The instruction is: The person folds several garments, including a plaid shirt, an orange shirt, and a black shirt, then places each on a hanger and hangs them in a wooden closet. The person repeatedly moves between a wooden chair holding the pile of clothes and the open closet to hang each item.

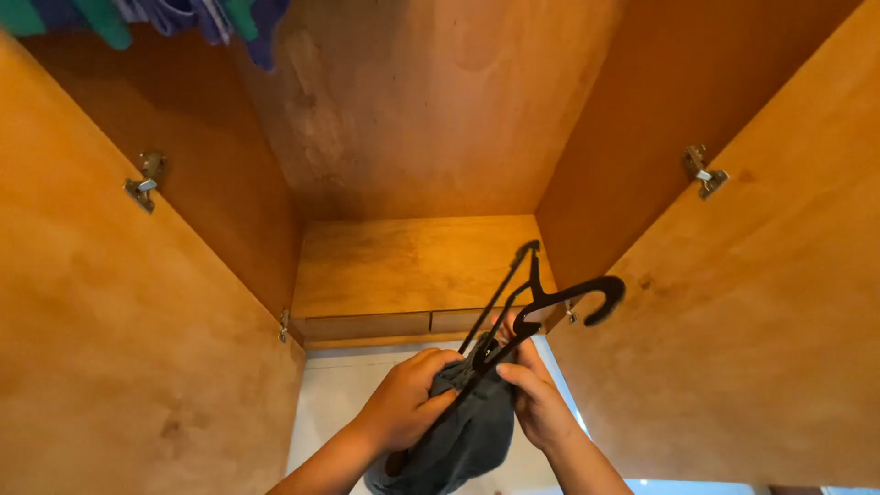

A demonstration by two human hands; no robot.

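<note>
view down into an open wooden wardrobe, seen from above the hands. at far left, the inside of the left door [119, 348], swung wide, with a metal hinge [144, 181] near its upper part. above that, at the top edge, a few hanging clothes [183, 16] in green and blue, only their lower ends in frame. further in, the bare back panel [422, 101], and below it a plain wooden shelf [412, 266] with two shallow drawer fronts [394, 323] along its front edge.

low in the middle, the left hand [408, 399], fingers curled shut around the bunched top of a dark grey garment [467, 440], which hangs down between both forearms. just right of it, touching the same cloth, the right hand [536, 399], fingers pinched closed on the lower part of a black plastic hanger [541, 307]. hanger tilted up and to the right, hook end pointing toward the right side panel, body crossing in front of the shelf edge. hard to tell how much of the hanger sits inside the garment, as the cloth is bunched over its lower end.

at far right, the right door [761, 321], also open, with its own hinge [704, 171].

judged step: fitting garment and hanger together, mid-way, cloth not yet sitting square. next move likely needs a firm hold on the hanger and cloth eased along its arms.
</note>
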